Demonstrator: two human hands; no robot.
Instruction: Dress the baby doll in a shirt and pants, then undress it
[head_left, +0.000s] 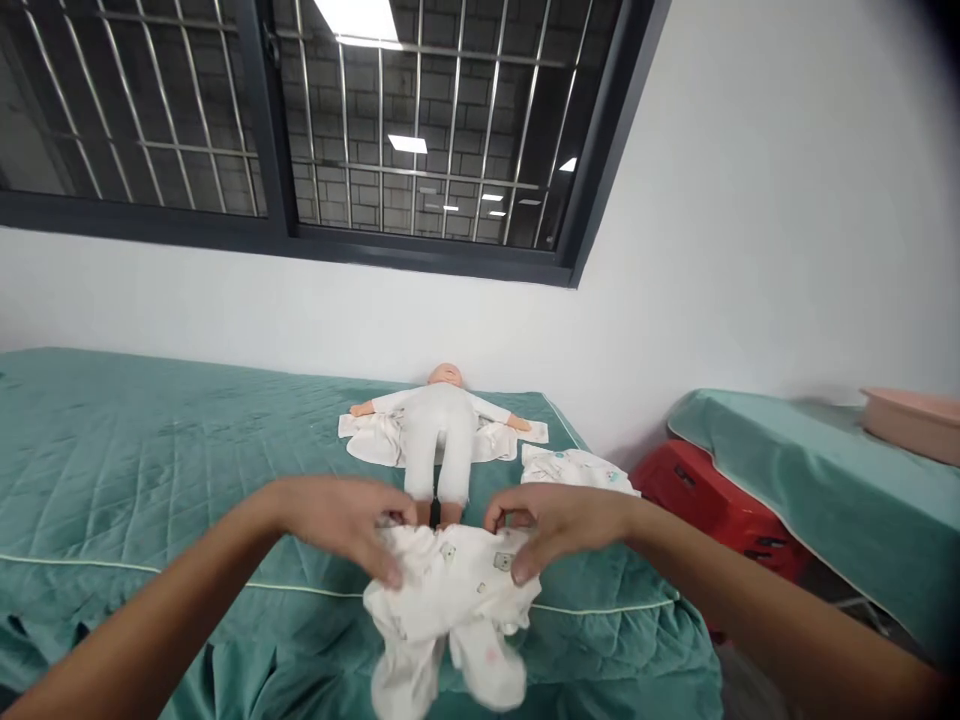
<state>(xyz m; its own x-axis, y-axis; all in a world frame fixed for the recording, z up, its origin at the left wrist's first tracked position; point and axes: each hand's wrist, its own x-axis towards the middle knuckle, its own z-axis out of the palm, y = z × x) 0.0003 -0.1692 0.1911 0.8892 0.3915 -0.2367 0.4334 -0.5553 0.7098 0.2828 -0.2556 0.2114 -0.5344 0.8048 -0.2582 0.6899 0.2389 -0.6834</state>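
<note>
A baby doll (441, 430) in a white bodysuit lies on its back on the green quilted bed (150, 470), arms spread, on a white cloth (367, 440). Just in front of its feet I hold up a small pair of white printed baby trousers (450, 610). My left hand (352, 520) grips the waistband on the left and my right hand (547, 525) grips it on the right, fingers curled into the fabric. The trouser legs hang down over the bed's near edge.
Another folded white printed garment (574, 468) lies on the bed right of the doll. A red plastic stool (712, 505) stands between the bed and a second green-covered table (825, 500) bearing a pink basin (911, 420). A barred window (337, 130) is above.
</note>
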